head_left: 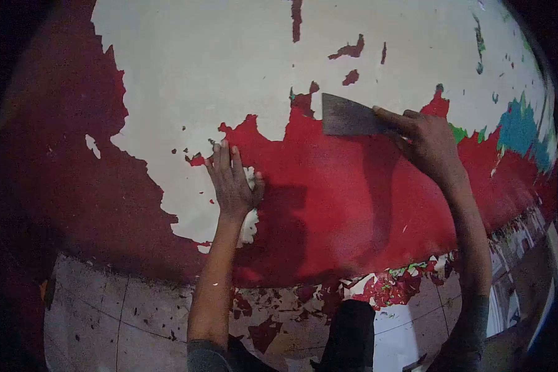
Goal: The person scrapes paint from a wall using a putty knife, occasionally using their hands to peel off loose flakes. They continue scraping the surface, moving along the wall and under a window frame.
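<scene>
Red paint covers the lower part of the wall, with a bare off-white surface above it and ragged, peeled edges between them. My right hand grips a scraper with a wide, flat grey blade. The blade lies against the wall along the upper border of the red paint. To the left, my left hand is pressed flat on the wall with its fingers stretched upward, over a boundary of red and off-white. It holds nothing.
Paint flakes litter the tiled floor along the foot of the wall. Blue-green paint and green streaks show at the right. Small red patches dot the off-white area. My dark-clothed knee is at the bottom.
</scene>
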{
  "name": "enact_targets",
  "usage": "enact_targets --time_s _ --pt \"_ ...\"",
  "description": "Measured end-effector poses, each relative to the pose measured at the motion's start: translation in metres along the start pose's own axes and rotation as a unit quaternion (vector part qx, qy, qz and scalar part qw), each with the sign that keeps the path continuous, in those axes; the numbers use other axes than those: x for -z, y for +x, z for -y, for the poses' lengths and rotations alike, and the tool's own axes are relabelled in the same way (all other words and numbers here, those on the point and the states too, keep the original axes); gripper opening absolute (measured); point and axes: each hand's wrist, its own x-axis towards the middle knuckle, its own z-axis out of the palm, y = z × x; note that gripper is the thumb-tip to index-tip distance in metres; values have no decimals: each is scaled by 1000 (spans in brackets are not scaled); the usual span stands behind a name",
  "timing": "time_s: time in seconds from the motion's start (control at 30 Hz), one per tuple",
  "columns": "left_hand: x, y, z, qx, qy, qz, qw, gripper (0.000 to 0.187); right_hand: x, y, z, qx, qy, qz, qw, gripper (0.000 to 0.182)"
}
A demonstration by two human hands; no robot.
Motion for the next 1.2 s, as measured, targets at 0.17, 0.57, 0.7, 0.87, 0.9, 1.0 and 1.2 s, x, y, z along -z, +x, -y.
enact_targets --time_s 0.17,0.57,0.7,0.87,0.9,1.0,1.2 --pt "-9 -10 4 1 -9 -49 999 67 -30 24 65 38 60 -34 997 41" --pt "-14 -20 11 124 -69 -146 979 64 -20 14 77 22 2 5 1000 48" --pt "-3 -12 10 159 -127 -138 969 66 -94 -59 86 -34 249 -17 968 54" --pt "20 -17 54 107 -84 -91 987 59 -178 -126 192 -151 538 45 828 57" --pt "29 -8 70 94 -58 -79 991 58 -201 -134 214 -174 580 59 794 58" --pt "48 18 100 65 13 -36 997 56 -230 -133 260 -186 605 -19 774 56" --pt "39 13 117 53 1 -25 998 57 -152 -29 264 -266 703 -68 655 56"
